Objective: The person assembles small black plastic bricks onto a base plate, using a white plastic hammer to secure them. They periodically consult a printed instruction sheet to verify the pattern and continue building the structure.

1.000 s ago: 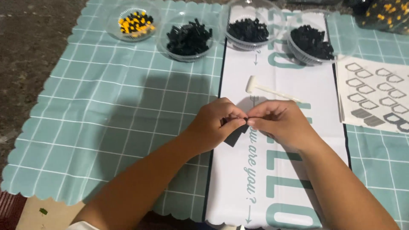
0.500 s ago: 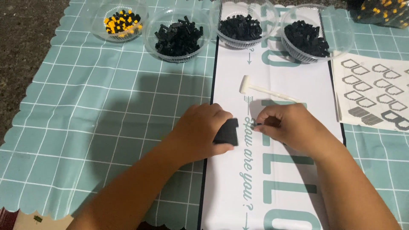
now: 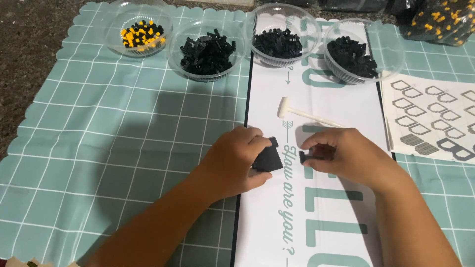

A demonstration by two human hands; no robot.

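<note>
Left hand (image 3: 232, 163) clamped on black brick slab (image 3: 267, 158), right hand (image 3: 341, 155) pinching small black piece (image 3: 303, 157), white banner (image 3: 321, 198) beneath

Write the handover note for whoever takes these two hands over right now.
Left hand: holds a flat black block panel by its edge, just above the white banner.
Right hand: fingers pinch a small black piece beside the panel; the two are apart.
Supplies: four clear bowls along the top of the green mat, one yellow-and-black, three black. White hammer lies on the banner; diagram sheet to the right.
Done: a panel is built. Left: the held piece is not yet joined.
</note>
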